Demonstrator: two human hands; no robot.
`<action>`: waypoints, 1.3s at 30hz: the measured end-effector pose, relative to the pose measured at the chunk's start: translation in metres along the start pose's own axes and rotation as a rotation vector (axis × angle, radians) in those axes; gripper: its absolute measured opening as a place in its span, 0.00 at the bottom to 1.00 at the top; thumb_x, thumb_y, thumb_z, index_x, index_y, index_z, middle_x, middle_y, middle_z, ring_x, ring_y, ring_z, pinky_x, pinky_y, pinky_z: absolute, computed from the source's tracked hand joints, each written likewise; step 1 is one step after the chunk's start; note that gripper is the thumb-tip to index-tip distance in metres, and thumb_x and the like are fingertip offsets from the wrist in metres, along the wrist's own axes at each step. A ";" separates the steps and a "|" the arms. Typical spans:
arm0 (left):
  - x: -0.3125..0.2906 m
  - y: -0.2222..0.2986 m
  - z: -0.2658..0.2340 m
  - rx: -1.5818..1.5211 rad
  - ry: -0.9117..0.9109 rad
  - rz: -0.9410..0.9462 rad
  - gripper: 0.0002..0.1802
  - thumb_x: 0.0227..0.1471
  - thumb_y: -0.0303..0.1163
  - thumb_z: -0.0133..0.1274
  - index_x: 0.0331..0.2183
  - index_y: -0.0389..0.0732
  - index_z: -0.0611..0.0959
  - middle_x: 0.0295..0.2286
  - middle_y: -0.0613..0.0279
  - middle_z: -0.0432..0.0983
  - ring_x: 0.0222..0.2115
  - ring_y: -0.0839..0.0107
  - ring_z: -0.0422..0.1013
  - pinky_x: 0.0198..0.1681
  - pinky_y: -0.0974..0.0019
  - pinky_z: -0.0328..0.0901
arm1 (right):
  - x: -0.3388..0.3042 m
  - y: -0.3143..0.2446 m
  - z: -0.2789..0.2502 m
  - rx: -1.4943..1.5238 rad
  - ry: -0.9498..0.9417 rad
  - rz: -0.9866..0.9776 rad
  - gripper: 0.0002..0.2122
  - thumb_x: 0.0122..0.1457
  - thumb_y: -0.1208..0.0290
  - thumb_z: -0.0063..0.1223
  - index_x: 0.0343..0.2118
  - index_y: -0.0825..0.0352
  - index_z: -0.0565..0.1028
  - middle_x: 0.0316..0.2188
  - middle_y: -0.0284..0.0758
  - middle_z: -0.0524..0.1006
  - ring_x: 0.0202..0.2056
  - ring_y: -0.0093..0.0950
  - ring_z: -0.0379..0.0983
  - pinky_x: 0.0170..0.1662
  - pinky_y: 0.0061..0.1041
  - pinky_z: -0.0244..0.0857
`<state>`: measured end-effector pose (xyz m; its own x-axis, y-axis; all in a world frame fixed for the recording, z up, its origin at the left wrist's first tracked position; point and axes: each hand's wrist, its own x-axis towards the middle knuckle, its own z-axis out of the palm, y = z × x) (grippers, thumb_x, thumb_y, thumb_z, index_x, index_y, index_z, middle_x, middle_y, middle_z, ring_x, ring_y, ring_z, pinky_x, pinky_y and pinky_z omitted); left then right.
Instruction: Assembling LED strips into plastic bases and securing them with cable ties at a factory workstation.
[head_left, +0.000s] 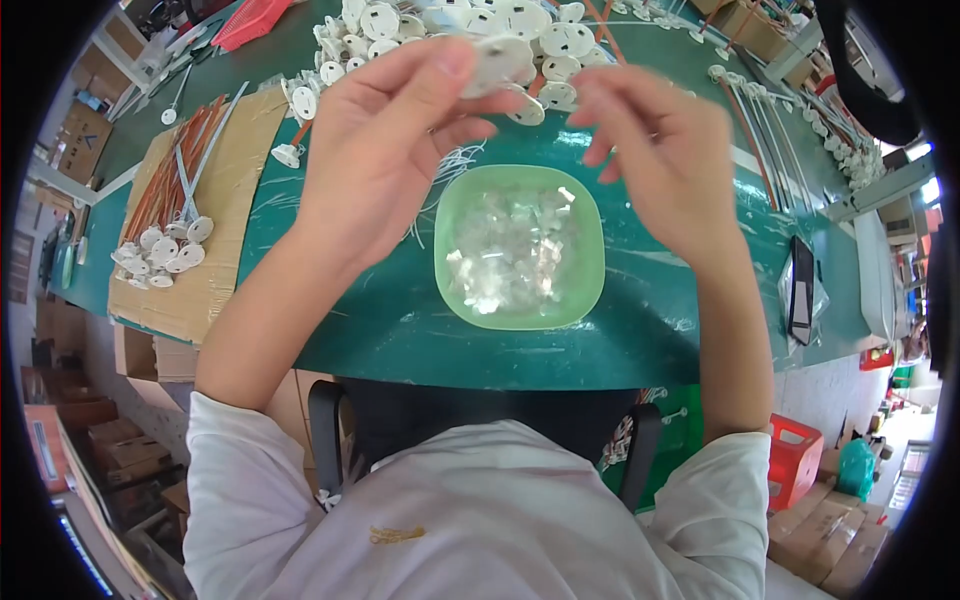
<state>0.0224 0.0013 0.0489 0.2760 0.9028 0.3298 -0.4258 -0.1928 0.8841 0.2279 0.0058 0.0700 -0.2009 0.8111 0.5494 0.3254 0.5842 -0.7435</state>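
My left hand [385, 140] is closed on a white round plastic disc [497, 66] with small slots, pinched between thumb and fingers above the far part of the table. To its right, my right hand [665, 150] is raised with bent fingers pointing at the disc. Motion smears its fingertips, so whether they hold anything small cannot be made out. Below and between both hands stands a light green square bowl [447, 290] with many small clear, shiny pieces in it. Behind the held disc lies a heap of similar white discs [380, 22].
On the left, a cardboard sheet [245, 150] carries brown rods [190, 150] with white disc ends. Thin white strands [455, 165] lie beside the bowl. A dark phone [800, 290] rests at the right, near more rods [765, 140]. A red basket [250, 22] sits far left.
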 end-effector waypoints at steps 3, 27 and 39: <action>-0.007 -0.013 -0.009 -0.076 0.125 0.134 0.17 0.51 0.28 0.55 0.42 0.29 0.74 0.36 0.51 0.76 0.36 0.66 0.74 0.37 0.70 0.69 | -0.017 0.023 0.006 -0.345 -0.345 -0.070 0.09 0.51 0.74 0.54 0.34 0.72 0.76 0.27 0.39 0.77 0.23 0.29 0.74 0.26 0.21 0.66; -0.033 -0.050 -0.012 0.236 0.070 0.139 0.23 0.38 0.16 0.62 0.40 0.33 0.74 0.36 0.56 0.75 0.36 0.73 0.72 0.38 0.69 0.68 | -0.046 0.026 0.023 -0.133 -0.581 0.026 0.08 0.36 0.74 0.63 0.20 0.69 0.76 0.16 0.38 0.75 0.20 0.31 0.74 0.27 0.24 0.67; -0.034 -0.046 -0.010 0.181 0.097 0.068 0.22 0.41 0.17 0.60 0.41 0.34 0.73 0.34 0.57 0.76 0.34 0.73 0.72 0.40 0.69 0.66 | -0.049 0.040 0.028 0.234 -0.419 0.313 0.06 0.48 0.79 0.53 0.29 0.75 0.76 0.21 0.40 0.78 0.24 0.24 0.77 0.30 0.21 0.70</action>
<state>0.0243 -0.0164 -0.0067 0.1638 0.9164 0.3651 -0.2764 -0.3126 0.9088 0.2246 -0.0099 0.0025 -0.4925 0.8610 0.1271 0.2242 0.2666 -0.9374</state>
